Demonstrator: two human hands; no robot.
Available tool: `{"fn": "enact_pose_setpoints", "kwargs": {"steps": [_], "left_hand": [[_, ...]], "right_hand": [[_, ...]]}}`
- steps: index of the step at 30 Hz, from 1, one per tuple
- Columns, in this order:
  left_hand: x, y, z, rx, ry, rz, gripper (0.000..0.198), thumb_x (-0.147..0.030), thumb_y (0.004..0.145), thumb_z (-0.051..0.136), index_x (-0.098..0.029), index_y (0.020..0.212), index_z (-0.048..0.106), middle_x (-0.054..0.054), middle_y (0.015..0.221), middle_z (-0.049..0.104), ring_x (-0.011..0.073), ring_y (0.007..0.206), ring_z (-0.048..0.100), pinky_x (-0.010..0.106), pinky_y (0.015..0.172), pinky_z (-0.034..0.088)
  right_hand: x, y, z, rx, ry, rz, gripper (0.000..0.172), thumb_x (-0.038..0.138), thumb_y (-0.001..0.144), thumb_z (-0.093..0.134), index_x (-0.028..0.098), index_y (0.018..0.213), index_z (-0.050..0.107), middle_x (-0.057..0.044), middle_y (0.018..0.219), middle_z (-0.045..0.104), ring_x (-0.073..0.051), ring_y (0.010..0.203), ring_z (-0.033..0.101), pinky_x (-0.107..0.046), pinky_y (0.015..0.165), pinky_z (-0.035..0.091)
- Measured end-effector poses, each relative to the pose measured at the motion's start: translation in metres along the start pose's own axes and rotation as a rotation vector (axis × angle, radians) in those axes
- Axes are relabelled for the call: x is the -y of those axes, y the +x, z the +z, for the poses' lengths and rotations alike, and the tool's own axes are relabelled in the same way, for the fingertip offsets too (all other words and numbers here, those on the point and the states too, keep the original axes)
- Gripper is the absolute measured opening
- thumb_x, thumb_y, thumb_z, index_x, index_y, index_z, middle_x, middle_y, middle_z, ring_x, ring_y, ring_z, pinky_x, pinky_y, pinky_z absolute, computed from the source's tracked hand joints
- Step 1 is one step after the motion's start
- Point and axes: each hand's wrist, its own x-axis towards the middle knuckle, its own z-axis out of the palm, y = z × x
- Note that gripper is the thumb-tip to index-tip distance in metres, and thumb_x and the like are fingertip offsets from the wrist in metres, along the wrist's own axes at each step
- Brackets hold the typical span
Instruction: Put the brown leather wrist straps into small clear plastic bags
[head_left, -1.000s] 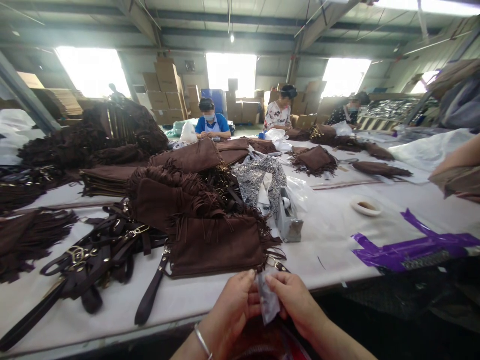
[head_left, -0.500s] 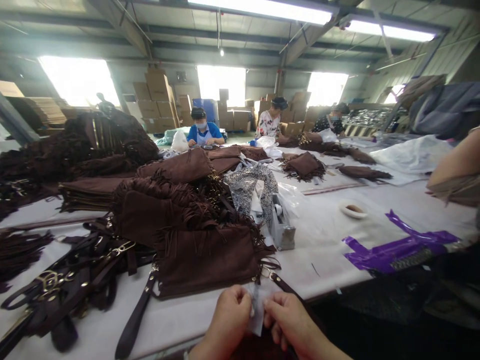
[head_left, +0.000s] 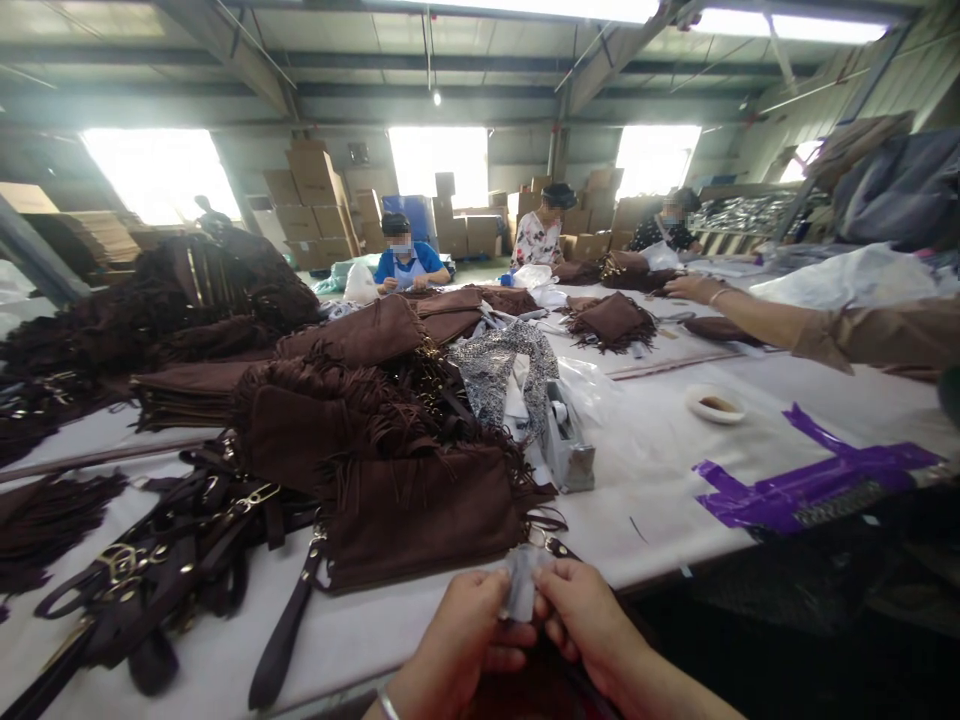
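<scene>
Both the left hand (head_left: 463, 630) and the right hand (head_left: 581, 620) pinch a small clear plastic bag (head_left: 520, 590) by its sides, holding it upright at the tabletop's (head_left: 660, 480) near edge, just before the brown fringed bag (head_left: 424, 510).

No legible text, label, brand or number. Small translucent plastic sachet (head_left: 521, 592) and stacked brown cardboard boxes (head_left: 315, 190): too blurred to read.

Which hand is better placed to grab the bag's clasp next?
Likely the right hand: the clasp lies just above it, while the left hand sits further off. Both hands pinch the plastic wrap.
</scene>
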Motion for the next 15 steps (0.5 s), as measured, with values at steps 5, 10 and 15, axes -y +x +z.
{"fn": "enact_pose_setpoints", "kwargs": {"steps": [5, 10, 15], "left_hand": [[-0.010, 0.012, 0.005, 0.049, -0.008, -0.092, 0.049, -0.059, 0.075, 0.061, -0.012, 0.086, 0.071, 0.012, 0.081, 0.071, 0.0131, 0.056, 0.061, 0.022, 0.047, 0.045], [-0.010, 0.022, 0.012, -0.018, 0.034, -0.057, 0.036, -0.049, 0.073, 0.069, -0.013, 0.075, 0.063, 0.008, 0.065, 0.066, 0.0149, 0.052, 0.060, 0.026, 0.047, 0.047], [-0.003, 0.024, 0.009, -0.076, -0.001, -0.012, 0.022, -0.034, 0.077, 0.066, -0.017, 0.071, 0.054, -0.006, 0.053, 0.047, 0.0046, 0.038, 0.035, 0.017, 0.038, 0.029]], "right_hand": [[0.001, 0.004, 0.002, -0.006, -0.049, 0.012, 0.030, 0.047, 0.071, 0.059, 0.019, 0.064, 0.049, 0.006, 0.044, 0.050, -0.005, 0.030, 0.037, -0.015, 0.028, 0.018], [-0.001, 0.000, -0.003, 0.011, -0.186, -0.036, 0.030, 0.047, 0.078, 0.054, 0.019, 0.068, 0.053, 0.007, 0.044, 0.048, -0.007, 0.031, 0.039, -0.017, 0.030, 0.020], [0.003, -0.006, -0.024, -0.067, -0.680, -0.616, 0.021, 0.028, 0.088, 0.049, 0.018, 0.093, 0.067, -0.006, 0.081, 0.068, -0.019, 0.072, 0.065, -0.028, 0.064, 0.051]]}}
